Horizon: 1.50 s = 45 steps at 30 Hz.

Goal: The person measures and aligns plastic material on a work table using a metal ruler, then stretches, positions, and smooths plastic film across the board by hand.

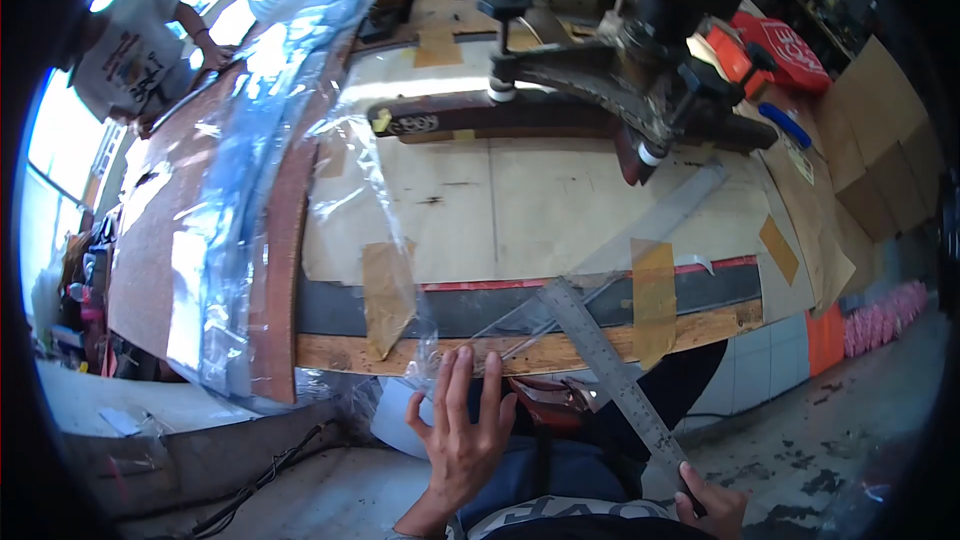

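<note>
My left hand (462, 416) is spread, its fingertips at the wooden front edge (600, 343) of the work table, beside clear plastic film (372, 175). Lower right, my right hand (708, 500) grips the near end of a metal ruler (615, 370). The ruler slants up and left over the table edge, its far end resting near a clear strip (650, 220). Brown tape pieces (387, 290) cross the dark band along the pale sheet (430, 200).
A black machine arm (620, 70) with knobs and a dark bar (480, 120) stands over the sheet. Another person (130, 55) is at the upper left. Cardboard (880, 140), a red bag (785, 50) and a blue-handled tool (785, 126) lie right.
</note>
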### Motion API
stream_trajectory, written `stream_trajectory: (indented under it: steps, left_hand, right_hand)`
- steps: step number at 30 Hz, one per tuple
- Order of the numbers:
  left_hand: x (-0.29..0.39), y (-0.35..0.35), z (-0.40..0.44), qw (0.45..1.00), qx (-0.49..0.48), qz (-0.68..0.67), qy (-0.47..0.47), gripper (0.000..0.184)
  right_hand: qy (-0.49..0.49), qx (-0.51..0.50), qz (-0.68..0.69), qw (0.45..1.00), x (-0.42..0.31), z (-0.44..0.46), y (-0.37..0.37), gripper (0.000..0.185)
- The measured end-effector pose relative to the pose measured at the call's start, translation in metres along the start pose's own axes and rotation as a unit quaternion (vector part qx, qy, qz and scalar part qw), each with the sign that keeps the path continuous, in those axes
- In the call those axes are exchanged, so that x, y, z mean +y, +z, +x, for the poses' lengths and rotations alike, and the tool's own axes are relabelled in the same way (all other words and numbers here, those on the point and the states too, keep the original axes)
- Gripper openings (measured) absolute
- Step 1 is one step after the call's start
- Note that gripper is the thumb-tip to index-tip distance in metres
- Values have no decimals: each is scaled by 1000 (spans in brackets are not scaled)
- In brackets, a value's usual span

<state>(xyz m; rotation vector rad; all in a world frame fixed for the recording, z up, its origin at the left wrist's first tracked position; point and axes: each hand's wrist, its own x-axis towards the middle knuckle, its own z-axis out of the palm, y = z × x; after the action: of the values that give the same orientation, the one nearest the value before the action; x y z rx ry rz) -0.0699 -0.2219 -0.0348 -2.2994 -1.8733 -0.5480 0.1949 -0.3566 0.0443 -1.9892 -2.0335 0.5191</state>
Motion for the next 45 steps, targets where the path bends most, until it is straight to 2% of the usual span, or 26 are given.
stream_trajectory:
  steps: [3,4,7,9,11,12,15,17,19,21,22,23,25,27,29,31,36,38,41,43,45]
  left_hand:
    - [-5,-3,0,999,-1,-36,7,60]
    - [-9,-9,2,999,-6,-44,14,58]
    - [-24,-17,-7,998,-2,-50,24,56]
    - [-29,-23,-13,994,64,-84,3,43]
    - [-39,-23,-27,988,115,-102,-8,34]
    - [-39,-26,-30,986,148,-78,-24,23]
    - [-38,-45,-41,982,177,-25,-60,23]
    - [-40,-55,-52,986,164,-15,-39,23]
    - [-42,-63,-59,988,155,-1,-17,26]
    - [-39,-75,-62,991,127,-38,-24,25]
    - [-38,-77,-67,992,105,-54,-32,24]
    - [-38,-79,-70,993,84,-69,-39,24]
    - [-35,-88,-71,994,49,-86,-49,20]
    - [-30,-97,-72,993,12,-107,-55,17]
    - [-24,-113,-72,989,-62,-121,-66,16]
    - [-21,-123,-73,978,-128,-151,-68,16]
    - [-18,-124,-75,921,-283,-262,-53,17]
    - [-14,-120,-66,899,-350,-262,-28,14]
    - [1,-109,-47,886,-334,-319,40,14]
    - [4,-98,-34,886,-302,-339,92,16]
    - [7,-93,-12,885,-287,-349,116,16]
  right_hand:
    - [-63,81,19,994,13,10,-7,36]
    - [-54,70,-12,996,23,11,-14,36]
    - [40,154,2,987,94,-1,-8,58]
    - [152,221,8,963,142,-2,-19,52]
    - [230,230,65,943,182,1,-50,44]
    - [224,241,24,944,203,2,-62,43]
    - [207,282,-94,932,286,15,-100,41]
    - [204,312,-164,913,343,33,-117,41]
    - [237,266,-102,929,279,83,-139,40]
    - [93,373,-191,903,351,127,-135,38]
    - [93,335,-213,913,375,146,-142,39]
    - [94,296,-233,921,374,177,-154,40]
    - [240,194,-154,939,293,220,-179,45]
    - [182,261,-104,942,307,263,-183,49]
    - [27,371,-168,913,402,334,-176,50]
    - [46,315,-148,936,375,369,-179,52]
    - [-58,244,-71,965,392,433,-159,55]
    - [6,219,-148,964,350,417,-157,57]
    - [89,194,-220,952,248,364,-160,58]
    - [3,279,-194,941,279,363,-141,54]
    - [-31,264,-58,962,205,316,-133,49]
